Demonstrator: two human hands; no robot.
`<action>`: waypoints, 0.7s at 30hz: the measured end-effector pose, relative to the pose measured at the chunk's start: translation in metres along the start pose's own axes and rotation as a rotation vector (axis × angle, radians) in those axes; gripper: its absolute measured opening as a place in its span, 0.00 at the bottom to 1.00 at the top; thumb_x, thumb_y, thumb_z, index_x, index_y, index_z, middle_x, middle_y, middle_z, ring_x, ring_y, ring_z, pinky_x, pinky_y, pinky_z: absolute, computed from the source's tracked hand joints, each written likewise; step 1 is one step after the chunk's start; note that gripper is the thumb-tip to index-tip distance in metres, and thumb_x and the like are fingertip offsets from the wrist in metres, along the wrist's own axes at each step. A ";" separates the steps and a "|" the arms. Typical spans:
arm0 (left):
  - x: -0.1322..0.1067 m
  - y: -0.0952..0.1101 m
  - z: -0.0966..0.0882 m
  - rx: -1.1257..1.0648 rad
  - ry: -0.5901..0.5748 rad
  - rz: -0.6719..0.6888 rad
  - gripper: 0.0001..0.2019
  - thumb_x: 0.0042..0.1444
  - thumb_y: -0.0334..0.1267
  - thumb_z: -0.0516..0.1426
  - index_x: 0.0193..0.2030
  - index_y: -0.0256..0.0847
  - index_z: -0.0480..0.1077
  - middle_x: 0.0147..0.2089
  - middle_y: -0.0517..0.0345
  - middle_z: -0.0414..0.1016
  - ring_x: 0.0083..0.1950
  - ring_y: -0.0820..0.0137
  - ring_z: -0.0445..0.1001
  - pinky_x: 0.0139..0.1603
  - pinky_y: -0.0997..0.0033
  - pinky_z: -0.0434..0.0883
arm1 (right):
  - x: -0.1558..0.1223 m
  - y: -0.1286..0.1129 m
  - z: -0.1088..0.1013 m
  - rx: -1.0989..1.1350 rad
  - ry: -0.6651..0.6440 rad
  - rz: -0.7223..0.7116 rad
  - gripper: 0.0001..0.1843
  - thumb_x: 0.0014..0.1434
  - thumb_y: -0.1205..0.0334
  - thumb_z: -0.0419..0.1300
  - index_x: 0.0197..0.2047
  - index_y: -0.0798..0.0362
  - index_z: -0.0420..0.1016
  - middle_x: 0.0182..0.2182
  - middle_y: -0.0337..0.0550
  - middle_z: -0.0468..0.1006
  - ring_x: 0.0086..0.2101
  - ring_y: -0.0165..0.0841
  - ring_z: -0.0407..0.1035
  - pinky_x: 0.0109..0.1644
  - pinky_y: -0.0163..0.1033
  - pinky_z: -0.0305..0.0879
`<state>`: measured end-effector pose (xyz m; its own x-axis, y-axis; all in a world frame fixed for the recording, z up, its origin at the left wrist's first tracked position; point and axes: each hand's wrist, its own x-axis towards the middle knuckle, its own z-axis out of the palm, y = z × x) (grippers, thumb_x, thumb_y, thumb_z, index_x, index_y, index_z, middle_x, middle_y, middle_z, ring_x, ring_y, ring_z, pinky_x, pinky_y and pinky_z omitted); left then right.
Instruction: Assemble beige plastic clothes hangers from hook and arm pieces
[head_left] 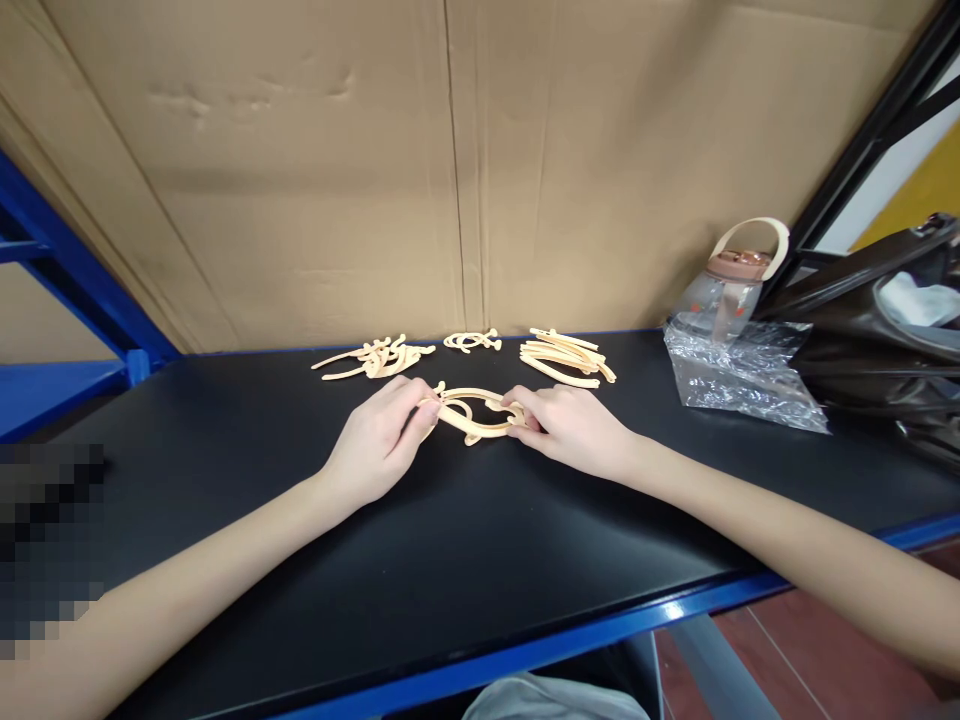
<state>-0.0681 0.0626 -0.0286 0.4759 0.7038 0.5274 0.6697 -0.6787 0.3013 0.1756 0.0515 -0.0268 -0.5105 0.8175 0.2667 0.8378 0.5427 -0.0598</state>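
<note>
Between my hands is a cream-coloured oval frame of curved, plastic-looking strips (491, 430), with small knobs along it and an inner curved part. My left hand (382, 437) pinches its left end between thumb and fingers. At the opposite end, my right hand (574, 428) grips it the same way, and the fingers hide part of that end. Beyond the hands lie more cream pieces: a tangled pile of branched parts (386, 357) to the left, a few small curved parts (472, 342) in the middle, and a stack of long curved strips (566, 358) to the right.
The black tabletop (420, 580) has a blue metal front edge (525, 655). Cardboard (315, 200) stands behind it. At the right are a clear bottle with a handle (731, 285), a crumpled clear plastic bag (739, 380) and a dark shiny bag (862, 330).
</note>
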 end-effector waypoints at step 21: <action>0.000 0.000 0.000 -0.339 -0.082 -0.108 0.19 0.67 0.43 0.42 0.26 0.42 0.60 0.25 0.62 0.62 0.28 0.72 0.64 0.34 0.70 0.62 | -0.002 -0.004 -0.004 0.144 0.105 -0.342 0.17 0.67 0.51 0.51 0.36 0.53 0.73 0.31 0.39 0.75 0.32 0.29 0.67 0.39 0.35 0.56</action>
<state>-0.0684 0.0629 -0.0288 0.4665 0.7802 0.4167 0.4978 -0.6210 0.6054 0.1743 0.0466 -0.0231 -0.7271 0.5643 0.3911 0.5830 0.8083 -0.0825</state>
